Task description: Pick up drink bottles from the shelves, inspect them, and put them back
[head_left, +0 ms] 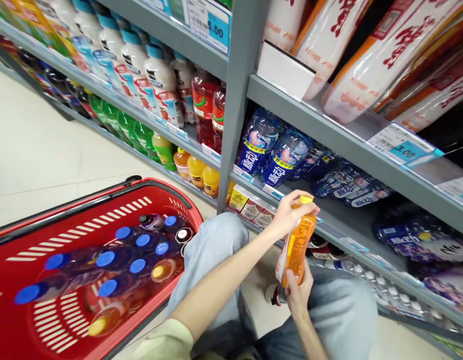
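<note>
Bottle (304, 237) of orange drink is between the knees (224, 237), near the shelf (351, 212). The left hand (288, 212) pinches its top by the yellow cap (306, 199); the right hand (301, 295) grips its bottom. Looks full, so probably heavy, smooth, squeezy; best hold its middle.

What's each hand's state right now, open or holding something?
Left hand: closed, holding the orange drink bottle near its yellow cap.
Right hand: closed, holding the same bottle near its base.

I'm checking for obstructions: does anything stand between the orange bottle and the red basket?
Yes: the person's left knee and left forearm lie between the orange bottle and the red basket.
</note>
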Available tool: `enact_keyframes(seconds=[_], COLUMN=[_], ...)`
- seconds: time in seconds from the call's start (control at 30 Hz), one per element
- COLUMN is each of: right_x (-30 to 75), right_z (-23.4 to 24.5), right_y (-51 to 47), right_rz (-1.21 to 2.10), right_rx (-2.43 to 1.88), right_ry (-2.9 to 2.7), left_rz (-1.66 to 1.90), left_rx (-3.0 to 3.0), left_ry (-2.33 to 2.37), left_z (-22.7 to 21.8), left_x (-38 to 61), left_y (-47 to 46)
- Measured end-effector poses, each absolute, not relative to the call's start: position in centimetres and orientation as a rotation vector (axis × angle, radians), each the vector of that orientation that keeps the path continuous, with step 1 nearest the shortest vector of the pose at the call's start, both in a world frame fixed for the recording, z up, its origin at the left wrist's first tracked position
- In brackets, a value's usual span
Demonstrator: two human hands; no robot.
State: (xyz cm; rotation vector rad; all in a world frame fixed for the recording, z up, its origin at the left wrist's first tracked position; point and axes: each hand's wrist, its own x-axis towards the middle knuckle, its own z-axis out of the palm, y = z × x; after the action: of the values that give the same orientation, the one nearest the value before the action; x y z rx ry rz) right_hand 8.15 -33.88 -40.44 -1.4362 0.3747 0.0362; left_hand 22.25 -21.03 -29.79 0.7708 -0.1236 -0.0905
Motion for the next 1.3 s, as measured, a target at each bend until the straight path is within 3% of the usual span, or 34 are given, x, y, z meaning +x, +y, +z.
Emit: enact_keyframes(seconds=[0.27,0.63,1.03,1.3], right_x=[8.6,10.1,10.0,9.5], right_z=[-41.2,-39.3,-40.0,-40.1], right_y=[-34.7,-36.7,-35.9,-35.1], right_rz=[-0.84,-1.23,-1.063,-0.56], right_rx=[-2.066,-2.303,-2.168,-1.809], right_ry=[-0.044,-0.424,-0.242,-0.081], left_rz=[-0.103,-0.098,-0.136,-0.217], left_rx=[0.601,0.541,0.574,0.598], left_ry=[-0.169,0.005,-0.092,-0.297], left_z=[-29.3,-28.6,-28.9,-29.5], left_x=[22.1,22.6,22.1,22.1], left_y=[-20.2,-20.2,-19.7,-18.8])
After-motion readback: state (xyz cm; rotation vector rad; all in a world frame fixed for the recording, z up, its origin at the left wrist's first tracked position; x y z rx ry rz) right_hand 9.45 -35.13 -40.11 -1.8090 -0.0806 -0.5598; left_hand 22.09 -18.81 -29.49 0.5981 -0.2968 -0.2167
